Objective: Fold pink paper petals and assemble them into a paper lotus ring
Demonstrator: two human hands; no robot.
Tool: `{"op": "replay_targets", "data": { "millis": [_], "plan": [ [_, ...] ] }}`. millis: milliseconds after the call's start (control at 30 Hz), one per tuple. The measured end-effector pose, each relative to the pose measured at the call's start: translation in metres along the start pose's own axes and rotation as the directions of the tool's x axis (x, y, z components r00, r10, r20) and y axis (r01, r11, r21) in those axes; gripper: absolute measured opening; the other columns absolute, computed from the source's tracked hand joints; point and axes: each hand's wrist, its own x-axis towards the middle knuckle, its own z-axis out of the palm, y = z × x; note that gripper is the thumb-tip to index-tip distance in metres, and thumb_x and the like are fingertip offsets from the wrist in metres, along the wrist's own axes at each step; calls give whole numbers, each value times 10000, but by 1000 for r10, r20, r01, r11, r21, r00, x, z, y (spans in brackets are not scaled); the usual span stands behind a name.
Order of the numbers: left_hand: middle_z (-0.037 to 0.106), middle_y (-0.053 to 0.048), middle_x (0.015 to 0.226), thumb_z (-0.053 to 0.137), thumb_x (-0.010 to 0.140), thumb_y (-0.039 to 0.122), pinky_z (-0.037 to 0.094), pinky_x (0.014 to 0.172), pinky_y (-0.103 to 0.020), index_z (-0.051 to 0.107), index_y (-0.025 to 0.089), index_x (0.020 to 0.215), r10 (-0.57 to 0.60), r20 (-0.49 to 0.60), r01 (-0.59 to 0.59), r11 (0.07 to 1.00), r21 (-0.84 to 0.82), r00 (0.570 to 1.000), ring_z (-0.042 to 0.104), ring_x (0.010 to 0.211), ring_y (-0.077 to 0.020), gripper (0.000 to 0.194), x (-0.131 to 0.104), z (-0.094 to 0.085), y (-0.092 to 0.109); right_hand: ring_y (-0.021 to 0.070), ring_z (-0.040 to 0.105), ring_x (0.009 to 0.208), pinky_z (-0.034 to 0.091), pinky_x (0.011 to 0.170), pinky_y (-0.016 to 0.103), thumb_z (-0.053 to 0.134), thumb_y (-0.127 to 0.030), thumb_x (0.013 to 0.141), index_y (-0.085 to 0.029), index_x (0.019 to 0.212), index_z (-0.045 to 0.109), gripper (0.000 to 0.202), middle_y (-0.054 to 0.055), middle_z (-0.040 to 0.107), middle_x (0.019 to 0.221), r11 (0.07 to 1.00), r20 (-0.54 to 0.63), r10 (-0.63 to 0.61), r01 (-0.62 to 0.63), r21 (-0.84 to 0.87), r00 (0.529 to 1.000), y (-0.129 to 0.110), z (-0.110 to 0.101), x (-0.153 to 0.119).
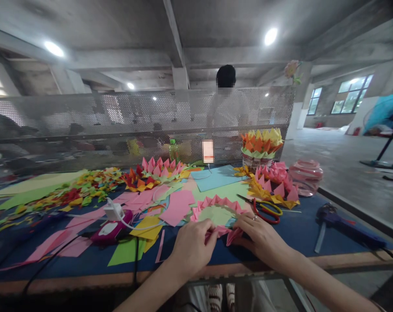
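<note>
A ring of folded pink paper points (217, 201) lies near the table's front edge, over a light green sheet. My left hand (196, 240) pinches its near left side, thumb and fingers closed on the folded paper. Opposite, my right hand (257, 234) grips the near right end, where a pink folded piece (232, 236) sticks out below the fingers. Part of the ring is hidden behind both hands. Scissors with red and yellow handles (266, 211) lie just beyond my right hand. Pink paper sheets (178, 207) are spread left of the ring.
A glue gun (349, 227) lies at the right, near a pink clear jar (305, 177). A purple power strip (112, 227) with cables sits left. Folded paper flowers (263, 145) and a phone (207, 151) stand at the back, before a perforated metal screen (170, 112). A person is behind it.
</note>
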Motion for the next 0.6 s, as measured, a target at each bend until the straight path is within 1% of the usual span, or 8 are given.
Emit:
{"op": "replay_targets", "data": {
  "millis": [100,200,367,467,533,600],
  "plan": [
    [644,5,690,435,857,310,357,609,-251,552,216,742,2,-9,-2,1000,-1,1000,588,655,-150,189,0,0,2,221,523,933,422,783,335,596,-302,822,-192,925,570,153,63,614,931,1000,5,8,-8,3,1000,-2,-1,1],
    [650,1,697,439,854,314,366,608,-247,556,213,748,0,8,0,1000,-8,1000,596,657,-149,187,0,1,1,215,529,909,421,764,324,601,-302,820,-188,903,573,145,59,615,894,1000,-5,13,-12,10,1000,-3,-1,3],
    [662,-2,728,461,843,317,376,620,-245,569,214,766,-21,37,22,1000,-9,999,613,688,-157,167,1,3,-2,217,541,891,424,759,322,659,-313,771,-191,907,580,198,52,625,857,999,-32,18,-17,26,999,-3,-1,4],
    [657,3,722,455,850,310,366,618,-244,570,218,779,-19,37,19,1000,1,999,610,685,-156,163,1,3,-2,211,544,886,429,756,315,667,-250,768,-200,907,573,176,39,628,863,999,-17,34,-33,41,999,-2,-1,4],
    [653,6,729,444,860,310,356,611,-243,566,222,791,-12,34,12,1000,10,999,602,681,-154,166,1,1,-3,204,544,881,433,751,308,623,-183,794,-199,889,575,107,41,625,867,998,-11,32,-31,49,999,-1,-2,3],
    [649,3,741,434,870,318,346,604,-243,559,220,797,-6,38,6,1000,19,999,595,679,-154,175,2,0,-4,202,546,878,439,751,309,557,-133,819,-196,880,583,92,51,623,867,998,-15,20,-19,59,1000,1,-3,3]
  ]
}}
